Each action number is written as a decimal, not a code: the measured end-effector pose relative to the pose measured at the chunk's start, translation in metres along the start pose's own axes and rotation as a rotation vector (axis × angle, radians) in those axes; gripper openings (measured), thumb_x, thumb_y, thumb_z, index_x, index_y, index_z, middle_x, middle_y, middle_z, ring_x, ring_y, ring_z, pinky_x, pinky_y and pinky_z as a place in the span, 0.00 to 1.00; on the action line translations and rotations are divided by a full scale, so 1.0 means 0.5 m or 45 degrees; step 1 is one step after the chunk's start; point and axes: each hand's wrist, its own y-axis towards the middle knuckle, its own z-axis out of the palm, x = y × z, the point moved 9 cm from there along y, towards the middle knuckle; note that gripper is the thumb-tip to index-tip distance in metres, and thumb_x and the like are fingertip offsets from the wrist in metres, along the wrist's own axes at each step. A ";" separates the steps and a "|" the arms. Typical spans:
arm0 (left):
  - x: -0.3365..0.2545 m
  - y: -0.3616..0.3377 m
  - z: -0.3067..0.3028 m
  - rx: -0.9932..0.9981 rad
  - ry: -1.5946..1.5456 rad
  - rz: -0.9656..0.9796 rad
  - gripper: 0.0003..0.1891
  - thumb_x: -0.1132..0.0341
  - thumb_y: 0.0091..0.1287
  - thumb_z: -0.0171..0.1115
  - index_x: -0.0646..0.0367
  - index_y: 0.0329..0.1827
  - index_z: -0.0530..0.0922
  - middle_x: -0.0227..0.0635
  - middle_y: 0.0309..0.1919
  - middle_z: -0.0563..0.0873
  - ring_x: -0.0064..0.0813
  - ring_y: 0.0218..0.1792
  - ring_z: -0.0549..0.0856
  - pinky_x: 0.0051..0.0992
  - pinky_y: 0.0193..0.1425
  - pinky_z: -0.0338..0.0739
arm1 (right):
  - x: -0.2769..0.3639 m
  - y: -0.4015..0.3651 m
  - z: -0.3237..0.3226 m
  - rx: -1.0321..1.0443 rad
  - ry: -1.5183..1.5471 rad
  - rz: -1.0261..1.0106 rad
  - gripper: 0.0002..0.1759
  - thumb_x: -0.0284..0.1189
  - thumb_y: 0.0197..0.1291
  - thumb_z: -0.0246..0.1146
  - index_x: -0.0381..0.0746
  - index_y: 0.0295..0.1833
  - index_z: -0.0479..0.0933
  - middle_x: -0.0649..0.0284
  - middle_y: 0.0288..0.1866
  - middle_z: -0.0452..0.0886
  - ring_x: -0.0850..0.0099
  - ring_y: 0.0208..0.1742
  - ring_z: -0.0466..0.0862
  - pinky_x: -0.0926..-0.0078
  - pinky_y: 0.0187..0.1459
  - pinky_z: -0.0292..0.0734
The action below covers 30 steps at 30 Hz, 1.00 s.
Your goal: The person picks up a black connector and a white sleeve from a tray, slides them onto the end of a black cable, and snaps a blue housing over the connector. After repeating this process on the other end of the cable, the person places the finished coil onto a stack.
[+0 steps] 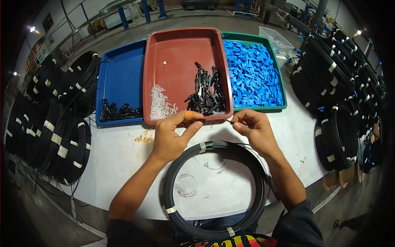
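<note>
Head view: my left hand (173, 138) pinches a small black connector (202, 120) between thumb and forefinger; my right hand (256, 131) pinches the thin cable end (228, 121); it lies at three o'clock from the connector, just apart, its long axis nine-to-three; both hover at twelve o'clock of the black cable coil (169, 193), near the red tray (187, 29).

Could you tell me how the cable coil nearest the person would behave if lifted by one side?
The cable coil would probably hold its ring shape, since white tape bands bind it. It may sag somewhat, being many thin turns. Its free end, pinched in the right hand near the left hand's small black part, looks floppy.
</note>
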 end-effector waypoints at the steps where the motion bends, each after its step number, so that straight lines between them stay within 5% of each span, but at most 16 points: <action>1: 0.002 -0.007 0.003 -0.023 -0.030 0.049 0.10 0.73 0.71 0.72 0.65 0.53 0.87 0.34 0.42 0.92 0.21 0.45 0.88 0.24 0.55 0.82 | -0.003 -0.004 0.002 -0.032 0.040 -0.048 0.02 0.17 0.67 0.67 0.34 0.42 0.81 0.72 0.36 0.79 0.84 0.37 0.75 0.82 0.40 0.71; 12: -0.007 -0.036 0.010 -0.066 -0.063 0.254 0.10 0.76 0.67 0.75 0.68 0.49 0.87 0.41 0.43 0.92 0.29 0.46 0.89 0.28 0.55 0.82 | 0.070 -0.035 0.056 0.064 -0.419 -0.554 0.02 0.20 0.65 0.66 0.31 0.39 0.81 0.58 0.35 0.82 0.69 0.35 0.82 0.71 0.40 0.77; 30: -0.042 -0.037 0.028 0.020 0.085 0.453 0.11 0.77 0.62 0.78 0.67 0.46 0.89 0.45 0.40 0.93 0.35 0.42 0.91 0.30 0.48 0.85 | 0.084 -0.047 0.059 0.004 -0.554 -0.725 0.03 0.19 0.60 0.70 0.34 0.39 0.84 0.58 0.32 0.83 0.63 0.31 0.84 0.68 0.34 0.77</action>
